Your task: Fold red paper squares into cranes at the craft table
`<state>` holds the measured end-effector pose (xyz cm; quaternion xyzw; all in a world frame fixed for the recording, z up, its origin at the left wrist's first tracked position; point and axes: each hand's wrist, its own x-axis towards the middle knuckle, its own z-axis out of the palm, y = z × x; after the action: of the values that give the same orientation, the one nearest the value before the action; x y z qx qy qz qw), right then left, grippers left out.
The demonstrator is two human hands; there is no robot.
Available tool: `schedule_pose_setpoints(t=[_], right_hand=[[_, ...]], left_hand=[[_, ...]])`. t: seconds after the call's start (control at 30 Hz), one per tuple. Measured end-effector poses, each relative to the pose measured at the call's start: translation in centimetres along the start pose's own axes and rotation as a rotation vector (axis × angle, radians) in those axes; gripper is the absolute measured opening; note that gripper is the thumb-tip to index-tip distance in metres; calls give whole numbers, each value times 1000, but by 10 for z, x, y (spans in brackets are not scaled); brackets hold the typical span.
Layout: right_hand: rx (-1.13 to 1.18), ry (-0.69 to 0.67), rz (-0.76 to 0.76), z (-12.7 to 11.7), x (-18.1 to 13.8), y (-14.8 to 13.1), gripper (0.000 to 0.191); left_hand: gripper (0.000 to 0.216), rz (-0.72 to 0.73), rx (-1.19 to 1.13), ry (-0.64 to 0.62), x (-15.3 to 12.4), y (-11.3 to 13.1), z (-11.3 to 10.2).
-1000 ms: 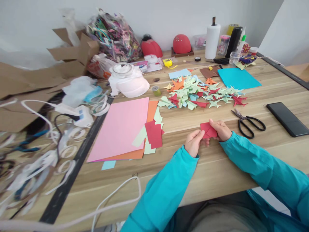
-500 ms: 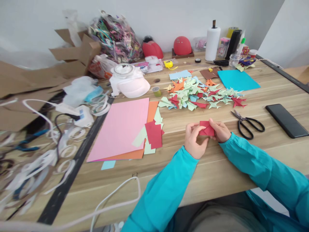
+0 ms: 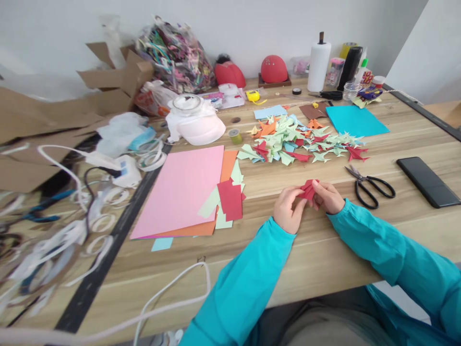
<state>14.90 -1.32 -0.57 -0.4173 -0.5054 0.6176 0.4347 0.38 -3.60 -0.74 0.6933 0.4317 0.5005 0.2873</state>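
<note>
Between my hands, just above the wooden table, is a small red folded paper [image 3: 308, 189] with creases running across it. My left hand [image 3: 288, 207] pinches its left lower edge with thumb and fingers. My right hand [image 3: 327, 196] grips the right side, thumb on top. Beyond them lies a heap of folded paper pieces [image 3: 288, 139] in pale green, red, orange and blue. Red paper rectangles [image 3: 230, 199] and pale green slips rest left of my hands, partly over a large pink sheet [image 3: 183, 187].
Black-handled scissors [image 3: 369, 185] and a dark phone [image 3: 428, 181] lie to the right. A turquoise sheet [image 3: 356, 120] is behind them. White cables [image 3: 173, 300] cross the front left. Tape rolls, a cardboard box [image 3: 118, 81] and a bag of scraps [image 3: 176, 57] crowd the left and back.
The red paper has gone from a flat, square-looking shape to a narrower, tilted one with raised creases. My left fingers have shifted slightly along its edge.
</note>
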Motion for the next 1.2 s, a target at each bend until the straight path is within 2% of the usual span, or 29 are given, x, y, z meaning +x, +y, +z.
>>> schedule_pose_setpoints(t=[0.13,0.27,0.4,0.5,0.57,0.7,0.83,0.9,1.07,1.2], right_hand=[[38,-69,1,-1,0,-1,53],[0,-40,-13,2,-3,-3,54],[-108,127,-80,6,-8,-6,52],[-174,281,-146,6,-8,-8,46],[-180,337,-161,5,-6,-9,41],[-135,319,-180,4,-2,-4,35],[-178,198,-295,2,-1,2,41],[-262,141,-344,1,-1,4,36],[-406,90,-415,2,-5,3,26],[-453,74,-476,3,-5,3,25]], left_hand=[[18,-241,-198,-42,0,-1,2],[23,-425,-426,-2,1,2,4],[25,-531,-521,123,5,5,2],[29,-599,-567,254,10,1,0],[31,-633,-602,295,12,-3,-2],[28,-651,-639,271,13,-6,-3],[21,-652,-614,215,11,-4,-4],[19,-646,-573,212,11,-4,-5],[13,-529,-461,276,12,-8,-7],[10,-479,-410,235,12,-13,-6]])
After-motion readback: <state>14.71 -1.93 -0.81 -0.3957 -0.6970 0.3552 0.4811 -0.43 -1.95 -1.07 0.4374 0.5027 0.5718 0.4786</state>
